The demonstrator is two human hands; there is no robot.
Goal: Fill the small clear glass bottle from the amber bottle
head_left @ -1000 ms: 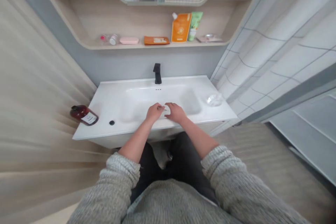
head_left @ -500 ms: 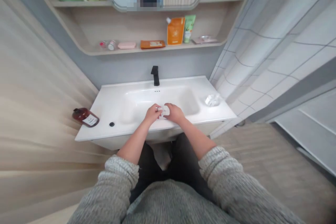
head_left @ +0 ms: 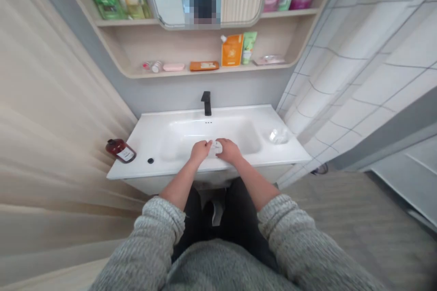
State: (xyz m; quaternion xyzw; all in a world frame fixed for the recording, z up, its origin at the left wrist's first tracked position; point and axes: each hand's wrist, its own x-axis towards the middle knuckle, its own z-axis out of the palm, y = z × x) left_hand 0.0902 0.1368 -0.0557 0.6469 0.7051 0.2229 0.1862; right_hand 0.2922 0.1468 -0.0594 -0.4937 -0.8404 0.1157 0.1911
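Note:
Over the front of the white sink basin (head_left: 235, 138), both hands meet around a small clear-and-white container (head_left: 216, 147). My right hand (head_left: 229, 150) wraps its right side with curled fingers. At its left end, my left hand (head_left: 200, 151) is closed, thumb and fingers pinched against it. The fingers cover part of the container, so its exact kind is unclear. Behind the hands stands a black faucet (head_left: 206, 103). A crumpled clear plastic item (head_left: 278, 136) lies on the right of the counter.
A brown pump-less bottle (head_left: 120, 150) with a white label lies at the counter's left edge, near a small black round piece (head_left: 150, 161). The shelf (head_left: 136, 72) above carries an orange pouch (head_left: 232, 50), a green tube (head_left: 249, 48) and a flat orange pack (head_left: 204, 66). A curtain (head_left: 58, 122) hangs left.
The view has shifted slightly. The container has turned a little between my hands, and my left hand's fingers have shifted on its left end. Both hands remain over the sink's front.

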